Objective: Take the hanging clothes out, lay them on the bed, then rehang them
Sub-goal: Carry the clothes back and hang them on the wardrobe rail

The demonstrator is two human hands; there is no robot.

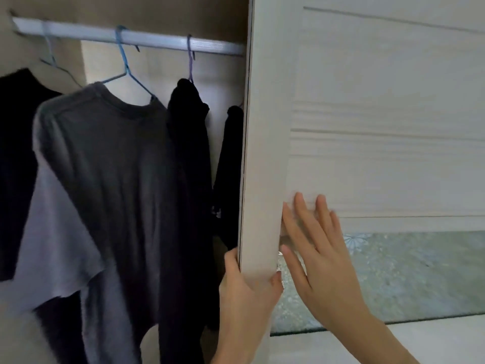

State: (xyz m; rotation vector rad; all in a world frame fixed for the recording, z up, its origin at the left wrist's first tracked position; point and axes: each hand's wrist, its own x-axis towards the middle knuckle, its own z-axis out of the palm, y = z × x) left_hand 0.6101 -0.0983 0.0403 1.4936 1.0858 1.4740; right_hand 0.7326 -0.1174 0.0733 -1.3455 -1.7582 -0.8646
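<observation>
A grey T-shirt (105, 164) hangs on a blue hanger (123, 64) from the white wardrobe rail (157, 42). Beside it to the right hangs a black garment (189, 143) on a purple hanger (190, 59), and another black garment (231, 164) is half hidden behind the door edge. A dark garment (13, 158) hangs at the far left. My left hand (244, 290) grips the edge of the white sliding wardrobe door (367, 101). My right hand (315, 253) lies flat on the door's face, fingers spread.
The door has a frosted, flower-patterned glass panel (409, 274) low on its face. The wardrobe's beige back wall (157, 72) shows behind the clothes. The door covers the right part of the wardrobe opening.
</observation>
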